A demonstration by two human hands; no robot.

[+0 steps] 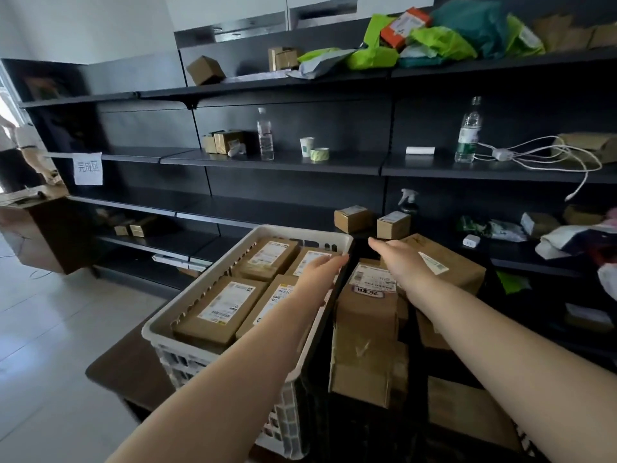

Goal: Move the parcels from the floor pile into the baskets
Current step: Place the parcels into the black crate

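A white basket (187, 315) stands on a dark low table and holds several flat brown parcels (217, 309) with white labels. To its right, a dark basket (357, 248) holds taller cardboard parcels (367, 295), one with a big box (457, 265) behind it. My left hand (322, 269) reaches over the white basket's right rim, fingers straight, above a labelled parcel. My right hand (400, 259) stretches flat over the dark basket, fingers straight, holding nothing.
Black shelving (300, 162) runs along the wall with small boxes (353, 218), water bottles (265, 135), a paper cup, tape and a white cable. Green mailer bags (430, 41) pile on the top shelf. A person stands at far left beside a cardboard box (43, 235).
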